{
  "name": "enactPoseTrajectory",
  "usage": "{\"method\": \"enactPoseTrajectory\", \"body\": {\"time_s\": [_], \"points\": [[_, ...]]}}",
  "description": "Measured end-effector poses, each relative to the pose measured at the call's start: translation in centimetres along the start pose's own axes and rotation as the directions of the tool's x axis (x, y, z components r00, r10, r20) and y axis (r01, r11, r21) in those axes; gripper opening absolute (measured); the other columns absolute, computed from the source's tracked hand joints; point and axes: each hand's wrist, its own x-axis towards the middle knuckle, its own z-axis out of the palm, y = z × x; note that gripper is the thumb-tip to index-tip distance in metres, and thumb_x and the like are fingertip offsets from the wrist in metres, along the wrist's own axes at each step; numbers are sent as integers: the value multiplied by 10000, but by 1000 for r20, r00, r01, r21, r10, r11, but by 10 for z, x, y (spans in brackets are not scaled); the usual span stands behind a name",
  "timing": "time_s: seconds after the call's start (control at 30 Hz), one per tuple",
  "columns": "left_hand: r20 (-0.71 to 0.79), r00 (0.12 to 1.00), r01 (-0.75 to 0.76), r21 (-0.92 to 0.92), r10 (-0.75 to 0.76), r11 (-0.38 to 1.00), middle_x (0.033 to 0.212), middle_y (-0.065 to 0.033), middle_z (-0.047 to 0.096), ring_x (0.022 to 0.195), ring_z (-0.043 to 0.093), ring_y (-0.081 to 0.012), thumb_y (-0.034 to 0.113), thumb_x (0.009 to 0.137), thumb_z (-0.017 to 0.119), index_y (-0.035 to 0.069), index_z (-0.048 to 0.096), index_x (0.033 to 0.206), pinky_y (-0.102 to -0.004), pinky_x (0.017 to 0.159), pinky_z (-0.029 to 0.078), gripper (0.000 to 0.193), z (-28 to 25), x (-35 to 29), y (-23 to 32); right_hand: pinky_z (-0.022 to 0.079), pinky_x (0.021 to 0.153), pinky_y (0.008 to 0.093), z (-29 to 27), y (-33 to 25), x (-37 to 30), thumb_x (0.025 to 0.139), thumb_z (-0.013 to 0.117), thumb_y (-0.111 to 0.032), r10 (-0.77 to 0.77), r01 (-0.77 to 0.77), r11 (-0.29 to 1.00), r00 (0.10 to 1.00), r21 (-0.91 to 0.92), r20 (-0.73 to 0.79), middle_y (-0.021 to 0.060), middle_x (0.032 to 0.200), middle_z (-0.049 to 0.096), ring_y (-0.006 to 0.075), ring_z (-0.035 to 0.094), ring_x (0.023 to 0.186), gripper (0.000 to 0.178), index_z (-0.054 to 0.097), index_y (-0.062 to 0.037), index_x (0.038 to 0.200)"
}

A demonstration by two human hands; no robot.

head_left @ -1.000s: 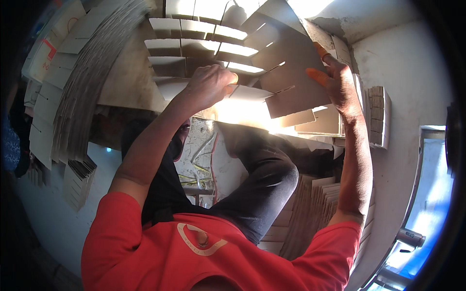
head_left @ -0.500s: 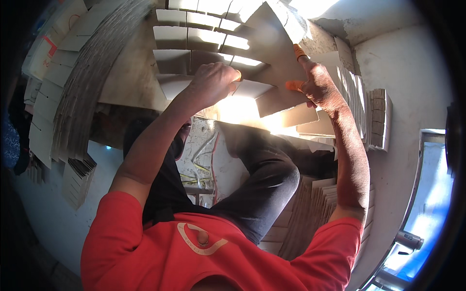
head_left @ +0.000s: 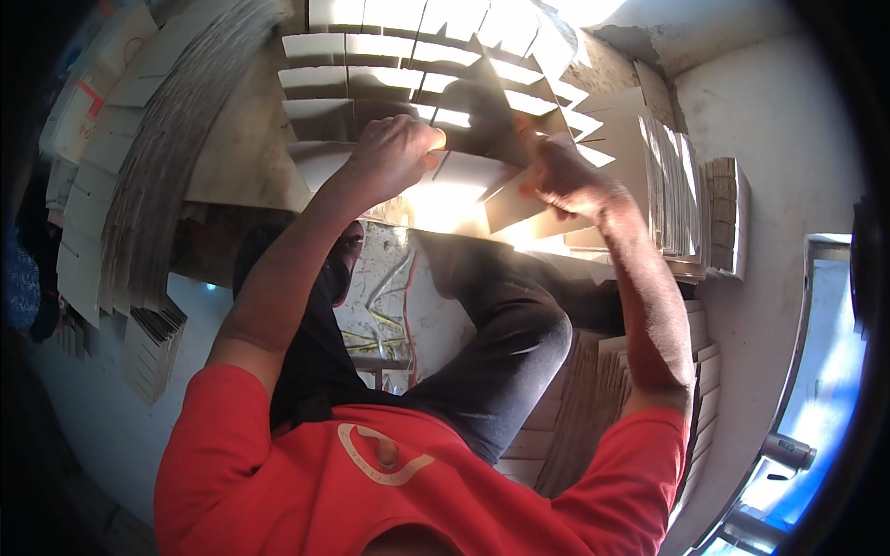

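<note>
A grid of slotted cardboard dividers (head_left: 320,83) stands before me, several pale strips running crosswise with others set through them. At its near side, my left hand (head_left: 394,157) is closed in a pinch, with an orange cover on a fingertip. It grips the nearest crosswise strip (head_left: 320,165). My right hand (head_left: 570,176), slightly blurred, is at the grid's right end. Its orange-covered finger and thumb are around a lengthwise cardboard strip (head_left: 510,201), whose far part lies in shadow and glare. The fingers' undersides are hidden.
Tall stacks of slotted cardboard sheets (head_left: 176,120) lean at the left. More upright sheets (head_left: 667,185) stand at the right, beside a bundle (head_left: 725,218) near the wall. Another stack (head_left: 584,389) lies below my right arm. My knees are under the work surface (head_left: 250,167).
My right hand has moved left and slightly down, bringing the lengthwise strip in among the crosswise ones. My left hand has shifted slightly left, along with the grid's near strips.
</note>
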Motion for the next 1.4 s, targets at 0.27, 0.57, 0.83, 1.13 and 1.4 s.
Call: {"method": "enactPoseTrajectory", "body": {"time_s": [0.27, 0.57, 0.83, 1.13, 1.4], "points": [[46, 998, 54, -24, -53, 998, 845, -162, 640, 838, 618, -336, 176, 736, 677, 51, 653, 926, -415, 770, 473, 229, -13, -9, 9, 522, 620, 340, 11, 56, -8, 847, 666, -197, -189, -70, 951, 636, -300, -748, 168, 818, 678, 273, 664, 657, 336, 618, -72, 1155], [-13, 997, 78, -2, -78, 997, 1011, -157, 647, 966, 610, -297, 133, 692, 748, -4, 634, 1041, -363, 857, 464, 392, -26, -19, 7, 485, 818, 440, 31, 216, -26, 721, 750, -360, 64, -667, 679, 471, -307, -880, 171, 1012, 609, 342, 569, 985, 568, 539, -35, 1136], [-206, 977, 36, -98, -56, 995, 951, -159, 655, 896, 630, -290, 98, 680, 766, -5, 644, 1016, -351, 799, 487, 372, -26, -32, -12, 471, 728, 449, 8, 238, -39, 757, 704, -428, 306, -481, 867, 310, 129, -900, 176, 809, 654, 357, 628, 824, 425, 593, -42, 895], [-203, 979, 5, -74, -20, 997, 976, -159, 650, 950, 615, -296, 107, 694, 755, -38, 642, 999, -356, 839, 475, 356, -23, -38, -15, 434, 573, 335, -10, 203, -49, 849, 666, -353, 211, -141, 971, 132, 193, -968, 107, 578, 557, 153, 445, 552, 303, 672, -61, 768], [-174, 983, 42, -75, -54, 996, 884, -161, 644, 870, 615, -319, 66, 730, 694, -4, 653, 938, -382, 772, 482, 223, -22, -45, -22, 466, 642, 199, -38, 31, -99, 823, 718, -156, -57, 366, 930, 119, -9, -991, 14, 751, 679, 37, 572, 673, 243, 672, -26, 1023]]}}
